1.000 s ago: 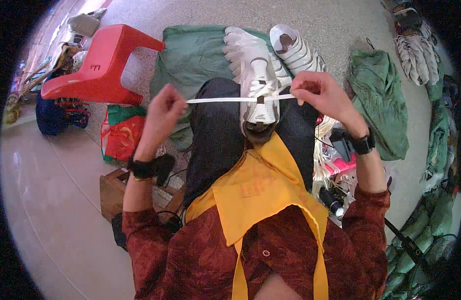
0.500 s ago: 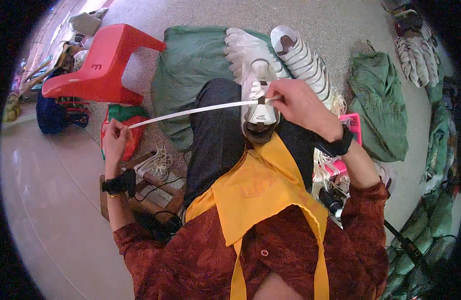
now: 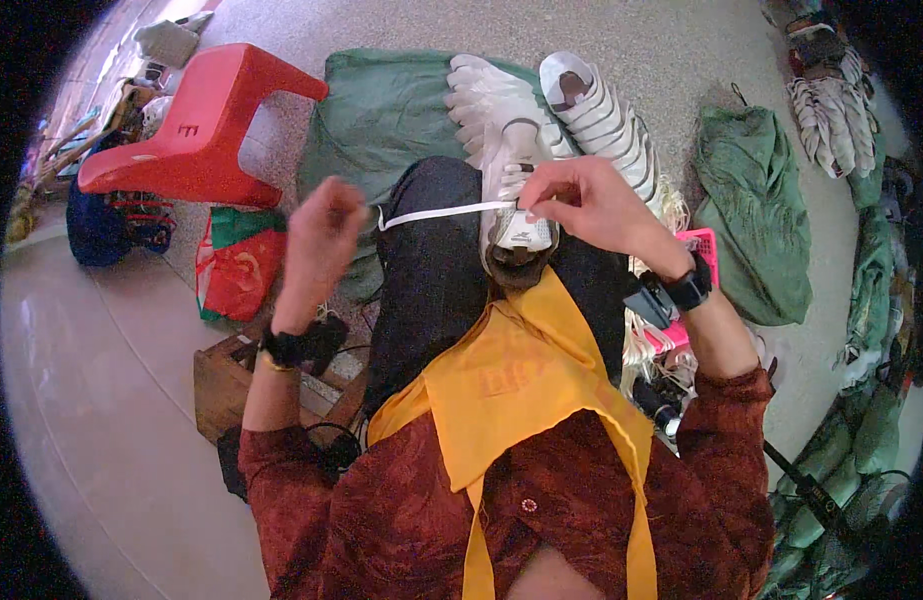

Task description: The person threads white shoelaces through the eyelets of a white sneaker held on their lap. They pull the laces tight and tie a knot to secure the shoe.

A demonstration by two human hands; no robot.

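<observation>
Green cloth sack [image 3: 401,120] lies spread on the speckled floor ahead of the person's knees, with two white sneakers [image 3: 591,115] resting on its right end. A second green bag [image 3: 756,220] sits crumpled well to the right; what either holds cannot be seen. To the left a red plastic stool [image 3: 196,130] stands tipped, and below it a red and green printed bag [image 3: 239,262] lies flat on the tiles, its mouth hidden. Near the left forearm a low wooden crate [image 3: 226,385] stands on the floor, its inside not clear. By the right wrist a small pink basket [image 3: 696,275] holds pale bundles that look like laces.

On the lap, over dark trousers and above a yellow apron [image 3: 521,385], a white shoe [image 3: 516,205] lies with its toe pointing away. The right hand [image 3: 581,200] rests on the shoe, fingers pinched closed at the eyelets on one end of a white lace [image 3: 441,213]. The left hand [image 3: 321,240], raised beside the left knee, has its fingers curled shut on the other end, so the lace runs taut between hand and shoe.
</observation>
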